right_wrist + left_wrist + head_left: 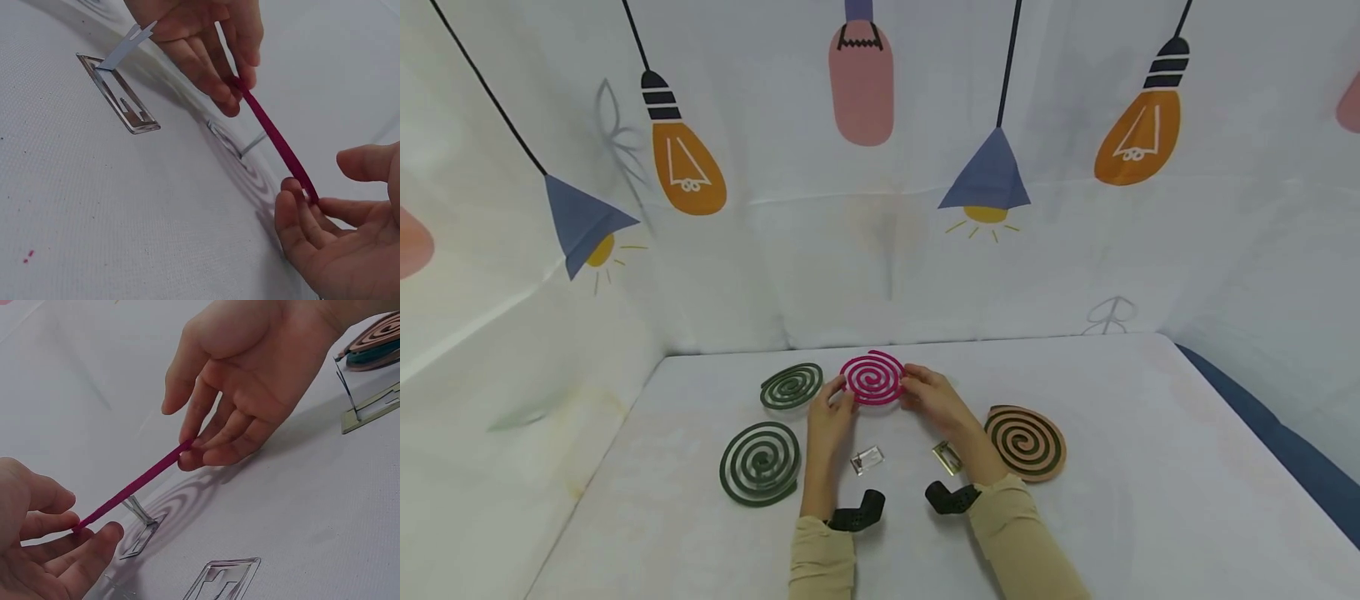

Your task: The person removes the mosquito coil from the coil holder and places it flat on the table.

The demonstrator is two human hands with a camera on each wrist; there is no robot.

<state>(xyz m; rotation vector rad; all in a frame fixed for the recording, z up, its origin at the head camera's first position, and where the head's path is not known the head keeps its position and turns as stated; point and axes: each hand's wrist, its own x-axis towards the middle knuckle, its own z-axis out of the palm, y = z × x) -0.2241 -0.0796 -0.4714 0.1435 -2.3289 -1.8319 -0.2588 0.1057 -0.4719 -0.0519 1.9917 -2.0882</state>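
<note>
In the head view, the left hand [831, 421] and right hand [938, 402] are both grasping the pink coil [871, 380] at its edges, the left at 8 o'clock on it and the right at 3. From that coil, one green coil [791, 386] is lying near 9 o'clock and a larger green coil [761, 463] at 8. The silver stand [868, 459] is sitting at 6 o'clock, the gold stand [948, 457] between 4 and 5, and the two-tone coil [1026, 442] near 4.

In the left wrist view, the pink coil is showing edge-on, slanting from 8 toward 2 o'clock and casting a ringed shadow on the table [312, 506]. The left hand is holding its lower end, the right hand its upper end, both with their fingers. Another stand [140, 540] is sitting below the coil.

In the right wrist view, the pink coil is slanting from 11 toward 5 o'clock, the left hand gripping its top and the right hand its bottom. The silver stand is lying toward 10 o'clock, its prong rising.
</note>
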